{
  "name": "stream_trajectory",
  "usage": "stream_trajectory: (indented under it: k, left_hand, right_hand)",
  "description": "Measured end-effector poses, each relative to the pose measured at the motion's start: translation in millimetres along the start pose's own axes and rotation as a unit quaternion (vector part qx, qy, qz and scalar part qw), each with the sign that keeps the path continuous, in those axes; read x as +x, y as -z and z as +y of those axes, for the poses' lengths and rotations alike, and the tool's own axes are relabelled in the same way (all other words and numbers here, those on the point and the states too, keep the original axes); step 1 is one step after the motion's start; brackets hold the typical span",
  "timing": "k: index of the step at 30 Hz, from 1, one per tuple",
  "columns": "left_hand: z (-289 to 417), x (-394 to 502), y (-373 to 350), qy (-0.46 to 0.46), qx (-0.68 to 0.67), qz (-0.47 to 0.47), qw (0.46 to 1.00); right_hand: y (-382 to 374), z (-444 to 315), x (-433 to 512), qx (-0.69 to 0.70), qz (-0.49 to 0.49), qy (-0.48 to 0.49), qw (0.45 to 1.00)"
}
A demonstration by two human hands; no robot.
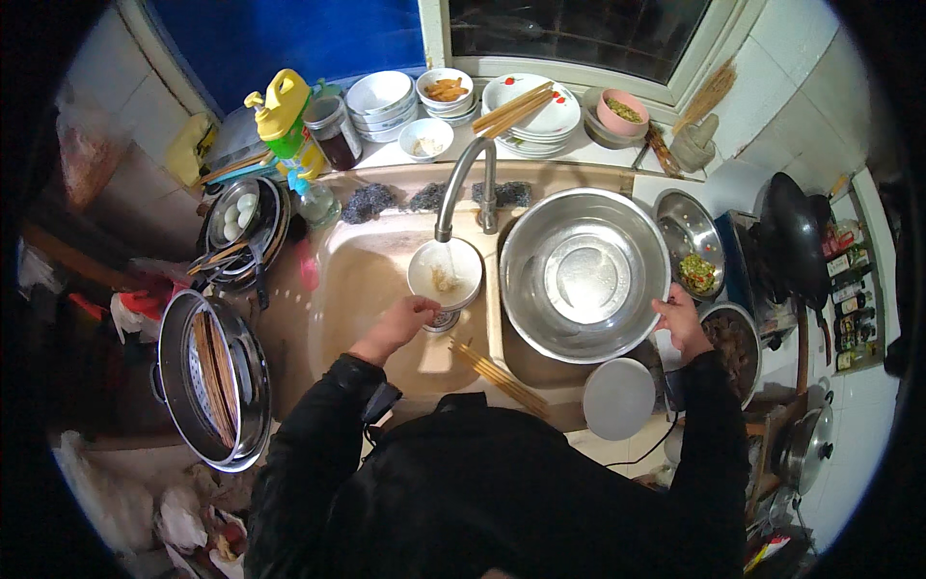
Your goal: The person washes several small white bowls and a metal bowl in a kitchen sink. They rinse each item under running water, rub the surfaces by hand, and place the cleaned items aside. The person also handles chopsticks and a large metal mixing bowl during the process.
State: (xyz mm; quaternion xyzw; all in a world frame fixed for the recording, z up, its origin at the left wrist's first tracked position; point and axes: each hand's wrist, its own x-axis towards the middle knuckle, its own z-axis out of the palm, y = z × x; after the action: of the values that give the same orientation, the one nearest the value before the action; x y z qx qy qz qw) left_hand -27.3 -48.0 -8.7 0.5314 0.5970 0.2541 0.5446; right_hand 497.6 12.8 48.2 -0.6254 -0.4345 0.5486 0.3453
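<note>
Water runs from the curved metal faucet into a white bowl that holds pale brownish bits. My left hand pinches the near left edge of this bowl, over the left sink basin. A metal drain strainer shows just below it. My right hand grips the right rim of a large stainless steel basin, which sits tilted over the right sink basin. Inside the steel basin I see only a shiny bottom. Several wooden chopsticks lie on the sink's front edge.
Stacked bowls, plates and a yellow detergent bottle line the back ledge. Steel wool pads lie behind the sink. A steamer pot stands left; a steel bowl of chopped peppers and a wok stand right.
</note>
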Motion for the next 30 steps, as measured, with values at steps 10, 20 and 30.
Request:
stream_trajectory:
  k: [10, 20, 30]
  left_hand:
    - [-3, 54, -11, -0.175, 0.399, 0.058, 0.898]
    - [8, 74, -32, -0.162, 0.357, -0.121, 0.912]
    - [0, 60, -21, -0.221, 0.464, -0.02, 0.858]
  right_hand:
    - [4, -20, 6, 0.024, -0.024, 0.026, 0.999]
    - [0, -35, -2, 0.019, -0.037, 0.002, 0.999]
    - [-11, -62, -24, 0.021, -0.021, 0.026, 0.999]
